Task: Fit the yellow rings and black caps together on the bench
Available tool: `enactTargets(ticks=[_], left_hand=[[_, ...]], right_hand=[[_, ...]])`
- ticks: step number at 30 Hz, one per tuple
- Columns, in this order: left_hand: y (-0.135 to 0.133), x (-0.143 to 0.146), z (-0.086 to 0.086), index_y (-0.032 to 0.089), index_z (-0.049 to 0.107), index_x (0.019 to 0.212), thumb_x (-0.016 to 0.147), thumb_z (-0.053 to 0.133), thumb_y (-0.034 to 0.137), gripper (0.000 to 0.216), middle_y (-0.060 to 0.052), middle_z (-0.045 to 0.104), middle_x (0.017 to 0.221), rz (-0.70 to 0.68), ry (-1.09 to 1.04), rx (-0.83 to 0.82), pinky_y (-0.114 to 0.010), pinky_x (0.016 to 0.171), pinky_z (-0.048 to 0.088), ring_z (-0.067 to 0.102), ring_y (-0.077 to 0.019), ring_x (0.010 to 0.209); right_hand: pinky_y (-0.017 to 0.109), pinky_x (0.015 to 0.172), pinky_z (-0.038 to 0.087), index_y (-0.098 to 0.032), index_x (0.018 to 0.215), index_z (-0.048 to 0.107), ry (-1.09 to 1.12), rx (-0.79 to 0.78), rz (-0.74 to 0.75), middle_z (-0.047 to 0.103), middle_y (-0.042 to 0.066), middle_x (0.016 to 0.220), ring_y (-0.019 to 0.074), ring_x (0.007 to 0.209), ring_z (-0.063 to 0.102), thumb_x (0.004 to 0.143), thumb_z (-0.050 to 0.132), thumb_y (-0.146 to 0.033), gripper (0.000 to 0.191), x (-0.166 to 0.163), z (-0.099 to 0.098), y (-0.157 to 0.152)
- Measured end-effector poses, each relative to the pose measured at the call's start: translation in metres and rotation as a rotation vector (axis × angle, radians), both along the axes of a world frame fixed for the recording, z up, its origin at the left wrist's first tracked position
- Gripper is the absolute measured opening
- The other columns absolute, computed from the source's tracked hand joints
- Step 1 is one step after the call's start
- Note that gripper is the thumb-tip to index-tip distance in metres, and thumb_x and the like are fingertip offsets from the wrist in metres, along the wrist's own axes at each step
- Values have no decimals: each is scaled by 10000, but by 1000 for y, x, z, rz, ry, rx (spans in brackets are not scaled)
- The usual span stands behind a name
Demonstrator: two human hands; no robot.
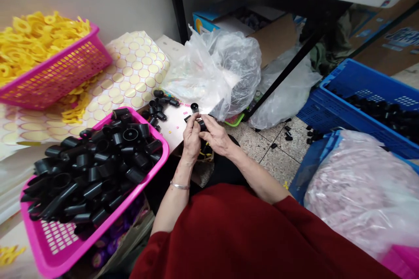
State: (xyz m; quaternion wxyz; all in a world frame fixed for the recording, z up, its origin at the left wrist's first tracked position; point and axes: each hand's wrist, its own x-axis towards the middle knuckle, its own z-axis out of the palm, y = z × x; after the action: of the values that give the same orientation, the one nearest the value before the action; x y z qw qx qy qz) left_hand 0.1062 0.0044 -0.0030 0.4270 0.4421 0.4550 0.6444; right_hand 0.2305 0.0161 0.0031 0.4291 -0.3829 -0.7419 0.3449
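My left hand (191,136) and my right hand (214,136) meet over my lap, both closed around a small black plastic tube piece (200,123) held between the fingertips. A silver bangle sits on my left wrist. Just left of my hands stands a pink basket (81,246) heaped with black plastic tube pieces (94,163). A few loose black pieces (159,109) lie on the surface beyond my hands.
A second pink basket (62,76) of yellow rings sits at far left on sheets of round stickers (137,69). Clear plastic bags (216,69) lie ahead. A blue crate (363,96) of black parts stands right, with a pinkish bag (363,192) nearer.
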Motion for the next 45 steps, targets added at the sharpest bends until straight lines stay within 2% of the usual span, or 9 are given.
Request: enactTargets(ticks=[4, 10, 15, 20, 23, 28, 34, 37, 45], left_hand=[[-9, 13, -8, 205, 610, 1172, 837, 453, 674, 597, -95, 596, 1221, 37, -95, -78, -380, 1080, 377, 534, -228, 1198], [-15, 16, -15, 223, 565, 1247, 758, 418, 788, 761, -101, 516, 1354, 5, -307, -153, -406, 1135, 309, 411, -266, 1337], [-16, 14, -5, 199, 561, 1251, 790, 561, 651, 645, -97, 537, 1346, -150, -310, -118, -397, 1134, 313, 448, -254, 1306], [-17, 11, -6, 166, 611, 1153, 869, 435, 635, 575, -101, 602, 1236, -119, -199, -125, -389, 1092, 356, 518, -231, 1217], [-13, 4, -11, 156, 621, 1110, 885, 389, 634, 576, -117, 620, 1157, -27, 34, -159, -400, 1039, 391, 552, -231, 1135], [10, -17, -18, 155, 586, 1131, 836, 586, 466, 428, -158, 563, 1182, 441, 556, -57, -454, 1034, 342, 482, -288, 1147], [35, -33, -23, 159, 624, 1001, 760, 626, 208, 246, -158, 600, 1023, 241, 1069, -85, -460, 888, 405, 497, -320, 999], [36, -36, -28, 164, 620, 952, 755, 596, 182, 199, -129, 603, 923, 259, 1054, -103, -429, 836, 418, 509, -289, 910], [36, -44, -38, 192, 569, 878, 691, 635, 265, 212, -24, 564, 861, 360, 607, -42, -309, 763, 443, 531, -183, 815]], right_hand=[[511, 1104, 338, -155, 1399, 432, -196, -72, 39, 414, 163, 1421, 306, 1338, 366, 912, 442, -510, 603, -1, -7, -6], [398, 954, 476, -153, 1349, 441, -154, -6, 32, 551, 117, 1120, 224, 1067, 548, 863, 471, -208, 491, -3, -5, -6], [347, 826, 502, -136, 1444, 325, -569, 209, 4, 549, 150, 1157, 232, 987, 548, 870, 332, -92, 576, -5, 13, -3], [314, 715, 463, -159, 1401, 411, -907, 330, -13, 579, 142, 1092, 205, 821, 540, 943, 302, -170, 472, -8, 24, -5], [315, 772, 457, -150, 1283, 522, -826, 244, -31, 572, 142, 1119, 220, 906, 544, 909, 352, -165, 411, -8, 11, 1], [331, 824, 469, -161, 1189, 543, -341, -26, -183, 593, 93, 1043, 216, 924, 561, 856, 475, -262, 355, -8, -19, 17], [366, 865, 416, -174, 1030, 642, -370, -30, -414, 579, 102, 1050, 264, 997, 483, 814, 567, -312, 268, -14, -16, 40], [354, 889, 384, -159, 1063, 642, -430, -59, -395, 617, 94, 997, 264, 994, 467, 818, 560, -262, 278, -19, -13, 52], [340, 853, 336, -180, 1009, 653, -526, -109, -406, 610, 79, 1018, 251, 1003, 460, 839, 557, -306, 233, -34, -20, 67]])
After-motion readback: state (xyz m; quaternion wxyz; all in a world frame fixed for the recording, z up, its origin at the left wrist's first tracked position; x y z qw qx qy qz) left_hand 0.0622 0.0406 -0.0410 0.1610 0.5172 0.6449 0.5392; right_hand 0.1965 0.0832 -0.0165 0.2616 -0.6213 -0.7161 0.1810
